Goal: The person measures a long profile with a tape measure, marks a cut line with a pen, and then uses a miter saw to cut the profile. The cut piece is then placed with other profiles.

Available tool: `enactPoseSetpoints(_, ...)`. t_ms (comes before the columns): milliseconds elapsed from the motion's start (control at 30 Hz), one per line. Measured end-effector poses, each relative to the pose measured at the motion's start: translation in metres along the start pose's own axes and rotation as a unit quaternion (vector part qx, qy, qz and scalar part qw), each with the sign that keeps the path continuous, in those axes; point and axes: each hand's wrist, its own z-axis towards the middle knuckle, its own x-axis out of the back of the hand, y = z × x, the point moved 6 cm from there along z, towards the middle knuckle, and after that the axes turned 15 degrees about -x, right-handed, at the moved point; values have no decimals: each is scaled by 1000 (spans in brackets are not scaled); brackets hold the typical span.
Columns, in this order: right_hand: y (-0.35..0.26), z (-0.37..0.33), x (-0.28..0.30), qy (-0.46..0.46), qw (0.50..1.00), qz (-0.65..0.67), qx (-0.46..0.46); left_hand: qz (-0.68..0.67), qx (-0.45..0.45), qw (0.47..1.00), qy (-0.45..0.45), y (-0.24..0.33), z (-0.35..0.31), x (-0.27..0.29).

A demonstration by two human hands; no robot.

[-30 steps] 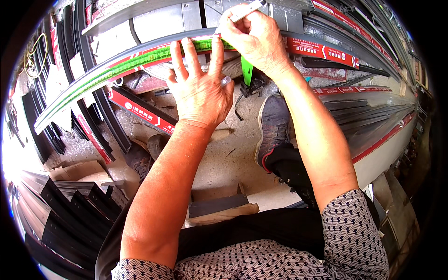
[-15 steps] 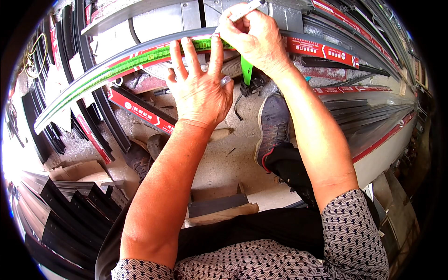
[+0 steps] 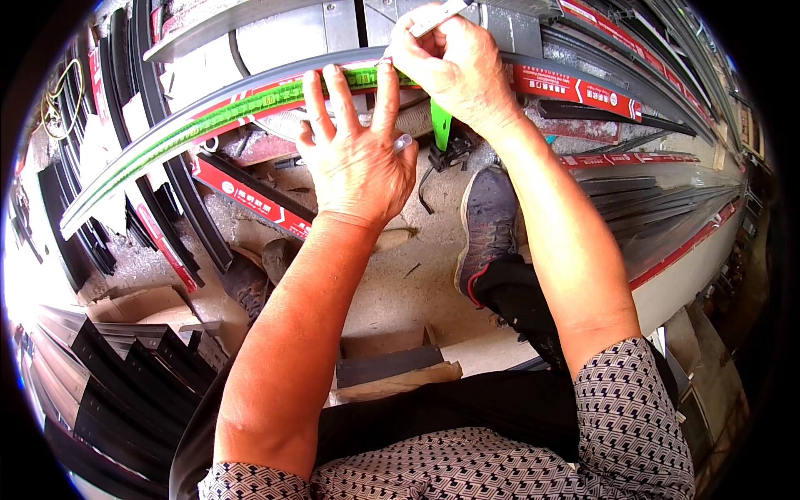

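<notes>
A green tape measure blade [image 3: 250, 106] with printed marks lies along a long grey profile [image 3: 242, 86] that is partly covered in red film. My left hand [image 3: 358, 158] rests on the blade with its fingers spread. A small translucent cap-like piece [image 3: 402, 143] sits beside its thumb. Just to the right, my right hand [image 3: 457, 71] pinches a white marker [image 3: 439, 17] against the profile near my left fingertips. The marker's lower end is hidden by the hand. Below that hand, a green tapering strip [image 3: 441, 125] hangs down; I cannot tell whether it joins the blade.
Black profiles [image 3: 125, 375] are stacked at the lower left, and more bundles [image 3: 633, 204] lie on the right. A red-labelled bar [image 3: 250, 197] crosses the floor below the work. My shoe [image 3: 486, 225] stands near a small dark tangle [image 3: 454, 154]. Cardboard [image 3: 146, 304] lies at left.
</notes>
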Motion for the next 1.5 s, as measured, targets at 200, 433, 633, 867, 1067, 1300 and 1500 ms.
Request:
enactPoseSetpoints(200,-1,0,0,-2,1000,-5,-8,-4,2,1000,0,0,0,0)
enactPoseSetpoints(433,2,0,0,2,1000,-8,-16,-6,2,1000,3,0,0,1)
enactPoseSetpoints(633,1,0,0,10,1000,-2,11,-10,-1,1000,10,-1,1,-1)
enactPoseSetpoints(867,2,1,-1,-1,1000,-10,-19,-8,-2,1000,12,-1,0,0)
enactPoseSetpoints(1067,1,0,-1,4,1000,-8,-18,-14,3,1000,9,-1,0,0)
enactPoseSetpoints(1300,0,-1,0,11,1000,2,-17,-16,1,1000,10,-1,0,-1)
enactPoseSetpoints(1500,1,0,-1,5,1000,-2,-14,-8,1,1000,8,0,0,0)
